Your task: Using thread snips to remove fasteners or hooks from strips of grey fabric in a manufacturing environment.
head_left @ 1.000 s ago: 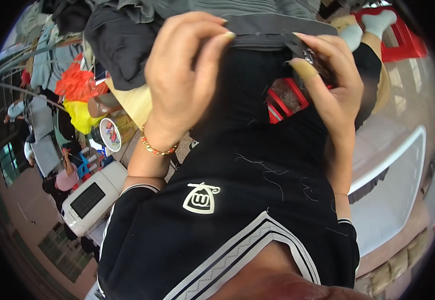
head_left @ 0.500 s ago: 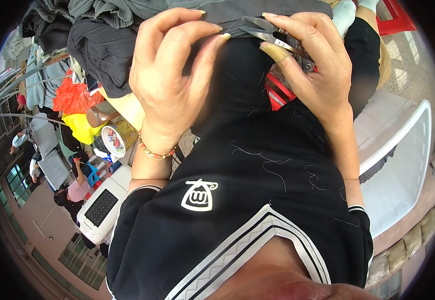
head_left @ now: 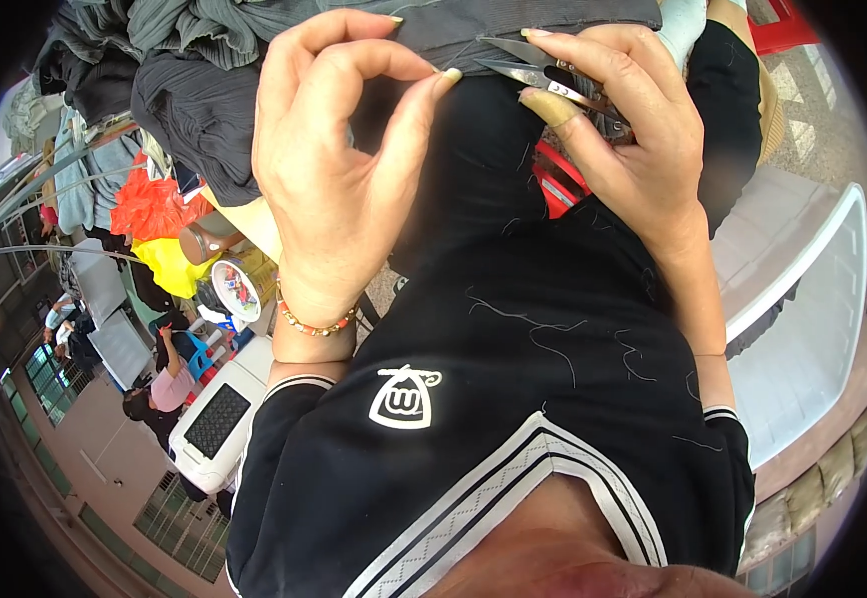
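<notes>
My right hand (head_left: 623,120) holds a pair of thread snips (head_left: 563,84) between thumb and fingers; the blades are spread apart and point left. A yellowish covering wraps the tip of that thumb. Opposite the blades, my left hand (head_left: 339,149) pinches with thumb and forefinger close together at the edge of a dark grey garment (head_left: 543,16). A thin loose thread (head_left: 465,50) shows between the pinch and the blades. The garment lies across my lap at the top of the view, and part of it is hidden behind my hands.
More grey ribbed cloth (head_left: 199,110) is heaped at the upper left. Below it are a red plastic bag (head_left: 149,204), a yellow bag (head_left: 169,267) and a white tub (head_left: 237,291) of small items. A white plastic bin (head_left: 802,369) stands at my right. Another person (head_left: 166,384) is farther left.
My left hand has shifted slightly left, and its middle finger is curled closer to the thumb. The snips stay spread in nearly the same place. The surroundings have shifted slightly in view.
</notes>
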The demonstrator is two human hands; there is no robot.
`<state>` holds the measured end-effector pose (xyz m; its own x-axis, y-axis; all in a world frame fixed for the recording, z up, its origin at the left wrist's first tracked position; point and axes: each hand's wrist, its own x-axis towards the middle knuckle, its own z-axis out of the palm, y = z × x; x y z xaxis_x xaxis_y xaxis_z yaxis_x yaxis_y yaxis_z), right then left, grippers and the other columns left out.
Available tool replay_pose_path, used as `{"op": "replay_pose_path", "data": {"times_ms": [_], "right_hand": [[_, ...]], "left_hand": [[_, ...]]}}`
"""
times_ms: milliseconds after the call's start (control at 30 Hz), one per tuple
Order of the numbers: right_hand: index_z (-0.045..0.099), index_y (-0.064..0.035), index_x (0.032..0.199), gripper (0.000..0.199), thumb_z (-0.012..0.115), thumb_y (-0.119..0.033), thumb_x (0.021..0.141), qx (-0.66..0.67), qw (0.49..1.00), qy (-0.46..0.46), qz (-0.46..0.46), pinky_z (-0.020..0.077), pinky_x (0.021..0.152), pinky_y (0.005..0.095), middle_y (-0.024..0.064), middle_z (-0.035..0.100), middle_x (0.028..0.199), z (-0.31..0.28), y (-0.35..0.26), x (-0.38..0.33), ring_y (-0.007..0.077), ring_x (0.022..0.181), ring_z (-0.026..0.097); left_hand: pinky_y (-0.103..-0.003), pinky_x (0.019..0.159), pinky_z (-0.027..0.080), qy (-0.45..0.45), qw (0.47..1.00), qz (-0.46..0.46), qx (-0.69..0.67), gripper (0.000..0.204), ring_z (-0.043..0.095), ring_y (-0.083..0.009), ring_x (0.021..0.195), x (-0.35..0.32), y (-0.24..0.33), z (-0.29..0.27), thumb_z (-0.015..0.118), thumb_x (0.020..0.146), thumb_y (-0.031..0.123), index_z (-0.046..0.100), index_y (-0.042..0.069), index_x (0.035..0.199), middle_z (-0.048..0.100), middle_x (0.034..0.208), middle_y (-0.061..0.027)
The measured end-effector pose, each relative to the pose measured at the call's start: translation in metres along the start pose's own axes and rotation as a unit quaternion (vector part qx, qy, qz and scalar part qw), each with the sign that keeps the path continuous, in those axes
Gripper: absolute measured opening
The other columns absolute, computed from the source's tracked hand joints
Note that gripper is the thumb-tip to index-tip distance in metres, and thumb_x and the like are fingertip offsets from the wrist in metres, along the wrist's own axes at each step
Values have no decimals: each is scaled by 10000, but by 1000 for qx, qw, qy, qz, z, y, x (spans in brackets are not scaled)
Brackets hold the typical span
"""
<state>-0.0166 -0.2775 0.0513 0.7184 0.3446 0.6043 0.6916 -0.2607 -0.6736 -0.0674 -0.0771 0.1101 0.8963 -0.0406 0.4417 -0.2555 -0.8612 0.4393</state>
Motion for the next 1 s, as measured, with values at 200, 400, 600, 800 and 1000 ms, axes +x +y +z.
{"op": "replay_pose_path", "data": {"times_ms": [200,400,600,800,1000], "right_hand": [[721,-23,1143,447,838,17,714,-4,1000,6,3,461,631,224,66,626,960,0,0,-2,123,778,579],[724,-30,1147,449,838,16,715,3,1000,12,2,460,633,226,66,624,954,3,1,-3,122,774,576],[721,-31,1153,452,842,1,719,-3,1000,13,5,460,638,230,65,624,955,3,1,-3,121,778,575],[714,-28,1162,456,844,-9,725,3,1000,11,24,457,643,228,66,621,957,3,-1,-4,120,777,569],[712,-24,1169,460,844,-14,728,14,999,9,33,448,640,226,64,615,960,3,-2,-4,116,771,558]], "left_hand": [[-296,767,530,39,996,61,-46,193,659,-221,921,-4,-5,6,819,746,0,703,34,897,640,1070,-111],[-304,777,468,51,994,86,-49,194,665,-204,860,-6,-12,8,787,748,-10,691,77,893,708,925,-45],[-302,777,448,87,988,102,-74,230,676,-199,826,-5,-12,13,772,737,-31,689,96,909,723,878,-22],[-303,803,553,36,985,137,-99,266,690,-218,850,-2,0,7,765,776,-156,633,-27,968,692,921,-157],[-292,774,465,91,975,125,-157,317,701,-195,826,-11,-5,12,776,709,-83,678,79,963,742,898,-42]]}}
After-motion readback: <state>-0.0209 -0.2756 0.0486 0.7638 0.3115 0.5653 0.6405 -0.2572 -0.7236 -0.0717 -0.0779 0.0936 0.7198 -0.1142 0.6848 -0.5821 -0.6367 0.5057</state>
